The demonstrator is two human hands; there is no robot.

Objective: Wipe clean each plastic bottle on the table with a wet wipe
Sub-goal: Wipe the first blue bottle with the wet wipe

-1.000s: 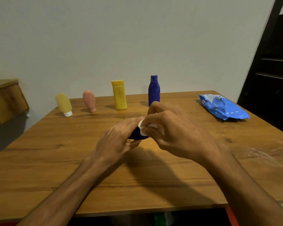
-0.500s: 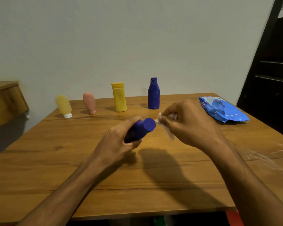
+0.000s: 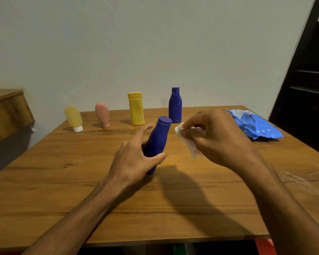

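My left hand (image 3: 134, 159) grips a dark blue bottle (image 3: 157, 138) by its lower body, tilted with its cap up and to the right, above the wooden table (image 3: 63, 181). My right hand (image 3: 215, 137) pinches a crumpled white wet wipe (image 3: 188, 138) just right of the bottle's cap, a small gap apart from it. Along the far edge stand a pale yellow tube (image 3: 73, 118), a pink tube (image 3: 102, 115), a yellow bottle (image 3: 136, 108) and a second dark blue bottle (image 3: 175, 104).
A blue wet-wipe pack (image 3: 254, 124) lies at the table's far right. A wooden cabinet (image 3: 7, 111) stands off the left side, and a dark doorway (image 3: 311, 89) is at the right. The plain wall is just behind the row of bottles.
The right hand drew the wipe off the bottle's cap end and to the right. The left hand tipped the bottle from lying nearly level to cap-up.
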